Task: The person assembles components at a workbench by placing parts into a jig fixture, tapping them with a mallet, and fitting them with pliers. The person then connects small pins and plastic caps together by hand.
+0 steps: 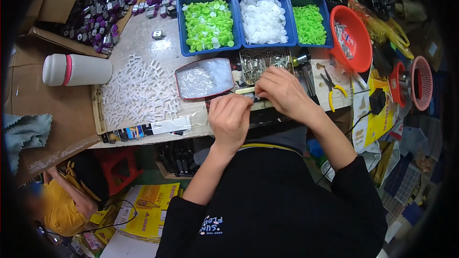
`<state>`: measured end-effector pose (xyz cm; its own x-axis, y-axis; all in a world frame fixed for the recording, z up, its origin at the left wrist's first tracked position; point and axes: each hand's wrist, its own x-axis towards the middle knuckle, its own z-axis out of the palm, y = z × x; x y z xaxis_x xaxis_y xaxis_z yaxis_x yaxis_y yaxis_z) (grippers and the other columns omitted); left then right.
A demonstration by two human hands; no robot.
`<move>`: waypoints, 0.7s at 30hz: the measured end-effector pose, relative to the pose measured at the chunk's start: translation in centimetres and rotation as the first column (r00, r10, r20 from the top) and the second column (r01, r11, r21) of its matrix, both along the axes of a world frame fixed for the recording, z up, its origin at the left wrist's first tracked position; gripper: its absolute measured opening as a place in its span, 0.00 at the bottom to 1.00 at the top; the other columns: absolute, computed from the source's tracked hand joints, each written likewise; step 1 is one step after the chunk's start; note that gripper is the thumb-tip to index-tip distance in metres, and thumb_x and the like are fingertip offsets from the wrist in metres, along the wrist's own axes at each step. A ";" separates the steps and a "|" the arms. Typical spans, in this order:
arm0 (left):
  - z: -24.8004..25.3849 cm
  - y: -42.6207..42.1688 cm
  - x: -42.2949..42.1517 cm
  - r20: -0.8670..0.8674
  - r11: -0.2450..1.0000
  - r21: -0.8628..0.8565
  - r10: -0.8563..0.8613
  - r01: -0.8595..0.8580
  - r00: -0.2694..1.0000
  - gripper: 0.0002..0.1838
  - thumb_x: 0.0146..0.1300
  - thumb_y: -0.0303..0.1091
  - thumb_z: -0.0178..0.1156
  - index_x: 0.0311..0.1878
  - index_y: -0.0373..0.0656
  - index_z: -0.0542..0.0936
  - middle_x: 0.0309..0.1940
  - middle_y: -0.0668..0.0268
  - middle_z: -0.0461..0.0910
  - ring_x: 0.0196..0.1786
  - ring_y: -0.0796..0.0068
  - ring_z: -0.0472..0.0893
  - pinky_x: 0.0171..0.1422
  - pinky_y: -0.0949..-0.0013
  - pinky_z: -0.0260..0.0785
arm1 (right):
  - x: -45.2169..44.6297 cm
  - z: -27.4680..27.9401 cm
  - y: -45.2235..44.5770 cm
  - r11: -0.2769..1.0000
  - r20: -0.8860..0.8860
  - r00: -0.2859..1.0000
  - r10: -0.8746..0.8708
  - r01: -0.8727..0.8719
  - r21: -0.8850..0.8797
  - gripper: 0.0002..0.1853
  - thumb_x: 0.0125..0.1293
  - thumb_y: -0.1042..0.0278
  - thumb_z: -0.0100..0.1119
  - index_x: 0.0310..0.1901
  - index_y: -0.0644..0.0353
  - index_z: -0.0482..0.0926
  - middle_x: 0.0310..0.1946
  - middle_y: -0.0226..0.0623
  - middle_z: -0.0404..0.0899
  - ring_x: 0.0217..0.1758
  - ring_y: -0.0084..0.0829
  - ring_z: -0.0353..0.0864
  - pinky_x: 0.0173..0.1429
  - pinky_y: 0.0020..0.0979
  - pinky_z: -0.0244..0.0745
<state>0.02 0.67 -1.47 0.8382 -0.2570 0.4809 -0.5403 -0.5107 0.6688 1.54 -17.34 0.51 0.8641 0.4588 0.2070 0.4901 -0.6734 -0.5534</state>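
At the table's front edge my left hand (229, 117) and my right hand (284, 91) are close together, fingers pinched. Whatever is between the fingertips is too small and hidden to name. A pale strip (245, 91) shows just behind the fingertips. Past my right hand sits a tray of small metal pins (263, 59), partly covered by the hand. Beyond my left hand is a red-rimmed tray (177, 80) holding a clear, whitish gel-like substance (217, 74). Small white plastic pieces (138, 95) lie heaped to its left.
Blue bins (180, 31) at the back hold green and white caps. A red basket (363, 43) and yellow-handled pliers (337, 91) are to the right. To the left stand a white bottle (91, 70) and a carton (57, 31) of purple-and-silver parts. A person in yellow (62, 205) is lower left.
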 end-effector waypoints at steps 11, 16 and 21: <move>0.0 0.2 0.1 0.021 1.000 0.019 -0.017 0.016 1.000 0.09 0.44 0.19 0.67 0.29 0.42 0.79 0.26 0.67 0.80 0.34 0.67 0.80 0.42 0.67 0.65 | -0.1 0.0 -0.3 1.000 -0.013 1.000 -0.007 0.007 0.009 0.06 0.54 0.76 0.61 0.30 0.61 0.72 0.28 0.37 0.71 0.37 0.40 0.73 0.38 0.37 0.71; -0.2 0.1 0.1 0.030 0.999 0.027 -0.024 0.023 0.999 0.09 0.46 0.19 0.67 0.29 0.42 0.79 0.26 0.67 0.80 0.33 0.68 0.80 0.42 0.67 0.64 | -0.9 -0.3 0.3 0.998 0.073 0.995 -0.065 0.065 -0.002 0.07 0.53 0.76 0.63 0.31 0.62 0.73 0.29 0.37 0.72 0.37 0.40 0.74 0.37 0.37 0.71; -0.1 0.2 0.1 0.033 0.999 0.044 -0.023 0.021 0.999 0.09 0.46 0.20 0.67 0.28 0.43 0.78 0.26 0.67 0.80 0.33 0.68 0.80 0.42 0.67 0.64 | -1.0 0.0 0.3 0.989 -0.008 0.991 -0.131 0.132 0.063 0.08 0.50 0.75 0.66 0.31 0.60 0.76 0.29 0.35 0.74 0.37 0.39 0.75 0.40 0.38 0.71</move>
<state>0.11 0.89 -1.56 0.8160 -0.2964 0.4963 -0.5732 -0.5264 0.6280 0.50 -17.02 0.49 0.9169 0.3272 0.2285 0.3973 -0.6953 -0.5990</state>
